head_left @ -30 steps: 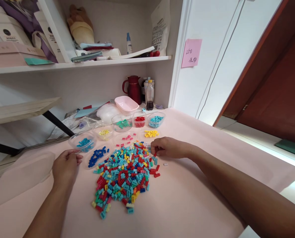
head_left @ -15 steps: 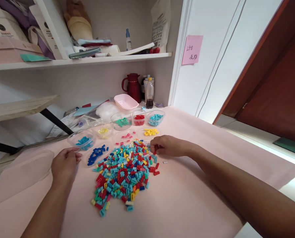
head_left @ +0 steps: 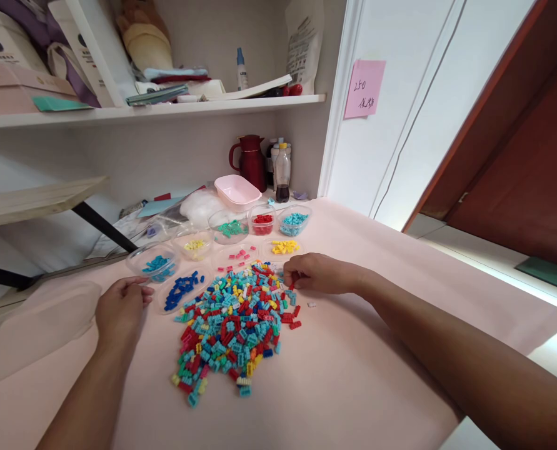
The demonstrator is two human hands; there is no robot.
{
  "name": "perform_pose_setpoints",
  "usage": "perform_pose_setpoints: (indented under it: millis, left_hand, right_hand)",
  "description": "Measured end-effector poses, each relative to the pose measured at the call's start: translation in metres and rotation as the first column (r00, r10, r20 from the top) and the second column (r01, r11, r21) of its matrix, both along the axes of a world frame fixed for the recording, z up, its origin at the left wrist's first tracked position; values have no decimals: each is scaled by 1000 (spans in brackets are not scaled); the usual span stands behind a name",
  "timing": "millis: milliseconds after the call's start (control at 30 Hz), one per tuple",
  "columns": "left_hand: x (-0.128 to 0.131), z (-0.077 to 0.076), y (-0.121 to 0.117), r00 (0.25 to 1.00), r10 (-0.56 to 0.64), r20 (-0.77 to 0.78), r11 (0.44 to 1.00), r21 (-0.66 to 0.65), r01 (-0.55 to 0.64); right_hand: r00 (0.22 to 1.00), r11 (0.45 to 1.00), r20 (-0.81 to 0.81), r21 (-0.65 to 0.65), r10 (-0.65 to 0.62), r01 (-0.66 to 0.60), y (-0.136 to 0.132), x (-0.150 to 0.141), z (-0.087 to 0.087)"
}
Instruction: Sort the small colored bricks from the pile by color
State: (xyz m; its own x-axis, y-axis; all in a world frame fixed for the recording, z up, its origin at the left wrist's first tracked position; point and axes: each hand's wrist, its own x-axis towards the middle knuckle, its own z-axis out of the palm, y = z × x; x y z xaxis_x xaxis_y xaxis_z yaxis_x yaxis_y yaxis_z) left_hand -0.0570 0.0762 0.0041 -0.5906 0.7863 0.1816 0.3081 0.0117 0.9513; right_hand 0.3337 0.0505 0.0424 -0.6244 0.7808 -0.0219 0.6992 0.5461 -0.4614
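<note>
A heap of small toy building bricks (head_left: 234,325) in many colours lies on the pink table cover. At its right far edge is my right hand (head_left: 306,273), fingers curled down and closed in a pinch; what they hold is hidden, though a bit of red shows beneath them. Left of the heap my left hand (head_left: 123,306) rests on the cover, loosely bent with fingers partly apart and nothing visible in it. Nearest to it are a clear tray of dark blue bricks (head_left: 183,290) and a clear tub of blue bricks (head_left: 159,265).
Beyond the heap stand clear containers of pale yellow bricks (head_left: 195,245), pink bricks (head_left: 240,255), yellow bricks (head_left: 285,247), green bricks (head_left: 231,229), red bricks (head_left: 262,224) and light blue bricks (head_left: 294,222). Behind are a pink basin (head_left: 237,190), a red jug (head_left: 252,164) and a bottle (head_left: 282,172).
The view has shifted very slightly. Both hands keep their places, and the heap looks the same.
</note>
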Motion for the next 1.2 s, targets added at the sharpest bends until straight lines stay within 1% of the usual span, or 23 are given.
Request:
perform_pose_setpoints:
  millis: [567, 800, 1200]
  left_hand:
    - [2, 1, -2, 999, 8, -43, 1000, -11, -8]
    - [2, 1, 0, 999, 8, -38, 1000, -7, -8]
    - [6, 4, -4, 999, 10, -30, 1000, 6, -9]
  right_hand:
    - [1000, 1000, 5, 28, 10, -10, -1, 0, -1]
    - [1000, 999, 22, 39, -2, 1, -4, -2, 2]
    - [999, 998, 52, 65, -7, 3, -6, -4, 3]
